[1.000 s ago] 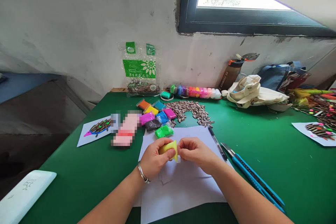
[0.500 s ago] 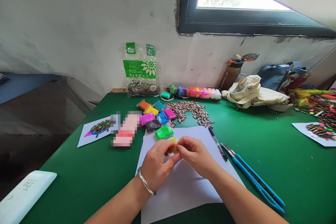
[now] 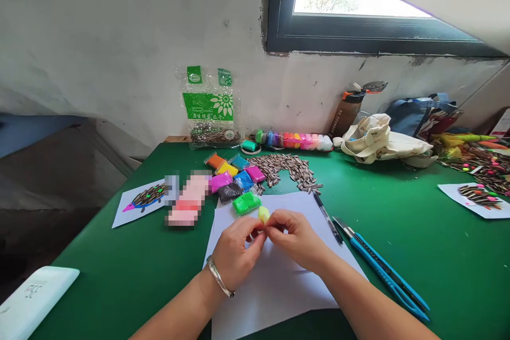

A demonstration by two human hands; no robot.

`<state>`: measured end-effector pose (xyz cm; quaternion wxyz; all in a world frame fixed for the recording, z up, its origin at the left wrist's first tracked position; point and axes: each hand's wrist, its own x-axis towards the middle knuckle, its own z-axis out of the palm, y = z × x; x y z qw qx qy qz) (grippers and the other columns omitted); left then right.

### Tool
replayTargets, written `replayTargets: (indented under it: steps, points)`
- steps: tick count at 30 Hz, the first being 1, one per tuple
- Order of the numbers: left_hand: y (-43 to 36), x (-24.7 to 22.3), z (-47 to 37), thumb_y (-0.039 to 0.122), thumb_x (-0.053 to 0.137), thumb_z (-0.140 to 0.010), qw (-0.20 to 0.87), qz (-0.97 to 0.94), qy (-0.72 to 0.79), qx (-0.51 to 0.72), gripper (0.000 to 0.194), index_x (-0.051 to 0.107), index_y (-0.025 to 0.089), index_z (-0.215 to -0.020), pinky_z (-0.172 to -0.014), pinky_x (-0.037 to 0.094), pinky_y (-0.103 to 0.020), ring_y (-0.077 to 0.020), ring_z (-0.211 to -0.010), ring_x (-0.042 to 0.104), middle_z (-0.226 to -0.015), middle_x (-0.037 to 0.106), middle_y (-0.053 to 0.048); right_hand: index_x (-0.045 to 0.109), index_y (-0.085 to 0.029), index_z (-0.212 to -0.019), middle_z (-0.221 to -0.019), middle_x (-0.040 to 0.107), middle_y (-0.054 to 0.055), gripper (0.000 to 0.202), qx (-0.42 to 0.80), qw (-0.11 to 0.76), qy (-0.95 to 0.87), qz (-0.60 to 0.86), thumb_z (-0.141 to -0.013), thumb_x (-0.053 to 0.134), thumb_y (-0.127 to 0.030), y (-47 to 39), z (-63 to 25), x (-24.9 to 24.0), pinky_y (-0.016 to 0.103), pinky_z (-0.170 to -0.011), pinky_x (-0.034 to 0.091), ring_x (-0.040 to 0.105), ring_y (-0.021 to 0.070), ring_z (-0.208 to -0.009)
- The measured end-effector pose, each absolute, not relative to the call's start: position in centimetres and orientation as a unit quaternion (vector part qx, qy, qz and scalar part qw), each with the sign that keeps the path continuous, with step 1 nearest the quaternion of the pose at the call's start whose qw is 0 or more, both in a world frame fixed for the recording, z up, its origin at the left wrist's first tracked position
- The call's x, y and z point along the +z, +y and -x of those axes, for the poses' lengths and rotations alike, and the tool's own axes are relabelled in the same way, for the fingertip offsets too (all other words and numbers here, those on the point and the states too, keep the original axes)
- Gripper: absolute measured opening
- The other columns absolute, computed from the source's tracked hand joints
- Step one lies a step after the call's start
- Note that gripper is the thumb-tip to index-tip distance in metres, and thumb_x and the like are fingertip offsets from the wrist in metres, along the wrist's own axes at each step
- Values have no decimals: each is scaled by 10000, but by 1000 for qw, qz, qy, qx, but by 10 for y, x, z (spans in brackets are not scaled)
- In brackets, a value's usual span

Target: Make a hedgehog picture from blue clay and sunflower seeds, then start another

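Over the white paper (image 3: pixel 271 297), my left hand (image 3: pixel 237 249) and my right hand (image 3: pixel 298 239) meet fingertip to fingertip. Both pinch a small lump of pale yellow modelling clay (image 3: pixel 263 214), whose rounded top shows just beyond the fingers. Its lower part is hidden, and I cannot tell whether it is in a wrapper. A green clay packet (image 3: pixel 246 203) lies just past the hands, with a black packet (image 3: pixel 230 192) and several other coloured ones behind it. On the paper's right side rests a black pen (image 3: pixel 328 218).
Sunflower seeds (image 3: pixel 274 164) are heaped behind the paper. Blue tweezers (image 3: pixel 390 276) and a cutter blade lie at right. Seed-covered hedgehog pictures (image 3: pixel 147 196) flank the work area. A seed bag (image 3: pixel 211 109), bottle (image 3: pixel 346 114) and cloth bag (image 3: pixel 378 141) stand along the wall.
The yellow clay now shows as a rounder lump above the fingertips; before, it was flatter and more covered. Both hands stay pinched together. The whole view has shifted slightly.
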<state>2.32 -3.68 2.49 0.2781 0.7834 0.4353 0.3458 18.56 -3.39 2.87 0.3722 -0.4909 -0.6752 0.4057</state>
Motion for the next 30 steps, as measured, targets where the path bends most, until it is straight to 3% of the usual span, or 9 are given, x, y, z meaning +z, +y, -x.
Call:
replayTargets:
  steps: [4,7,12,18,25,30]
  points:
    - [-36,26,-23,191,489,-818,268,-796,449,304,143,574,181,-703,-551,370,-220,-117,-593,496,-645,569,9,440,-166,-558,-562,435,-49,146,339,360,-714,495,-686,460,-98,-36,-184,23,199,-522,265,371,76,-559]
    - [-35,29,-24,165,453,-790,285,-804,441,279,219,470,174,-571,-507,296,-220,-98,-530,413,-553,477,33,385,-170,-551,-550,400,-55,145,309,357,-731,493,-655,449,-91,-39,-179,21,202,-503,234,342,73,-539]
    - [-34,33,-26,165,422,-743,343,-767,453,298,222,377,178,-525,-484,252,-220,-93,-513,342,-520,374,44,379,-174,-543,-538,402,-51,126,299,361,-702,536,-631,441,-109,-38,-176,21,201,-495,233,354,79,-533]
    - [-35,34,-23,206,457,-736,343,-723,488,349,209,399,181,-537,-475,272,-213,-92,-509,346,-533,382,42,444,-173,-563,-542,424,-45,100,293,355,-687,562,-644,443,-115,-30,-184,16,204,-504,249,373,86,-542]
    - [-34,27,-23,193,462,-764,294,-758,477,334,195,462,177,-569,-505,315,-217,-99,-530,402,-560,459,30,451,-174,-591,-574,461,-38,198,293,319,-709,556,-771,500,-241,-33,-179,15,203,-505,238,389,88,-559]
    - [-36,26,-22,188,464,-780,268,-761,479,346,184,484,178,-597,-505,328,-212,-99,-536,420,-574,479,27,391,-174,-569,-550,407,-47,300,271,294,-752,524,-858,422,-249,-31,-183,9,212,-519,222,354,88,-551]
